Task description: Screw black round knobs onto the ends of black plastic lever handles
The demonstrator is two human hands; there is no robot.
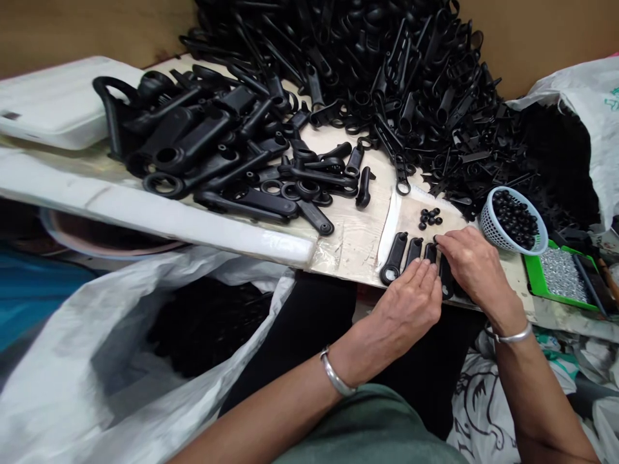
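Observation:
Several black plastic handles lie side by side at the table's front edge, the leftmost handle [394,258] with a ring at its near end. My left hand [409,306] rests over the near ends of the middle handles, fingers stretched out and close together. At the far end of one handle, my right hand [471,264] pinches a small round black cap [436,238], partly hidden by the fingertips. Just beyond is a small cluster of loose black caps [429,218]. A pale blue basket [488,222] full of similar caps stands right of my right hand.
A large heap of black plastic parts [338,58] covers the back, with more handles [207,129] at left. A green tray [534,277] holds small silvery pieces. A white box [62,103] sits far left. An open white sack [58,367] of black parts is below the table.

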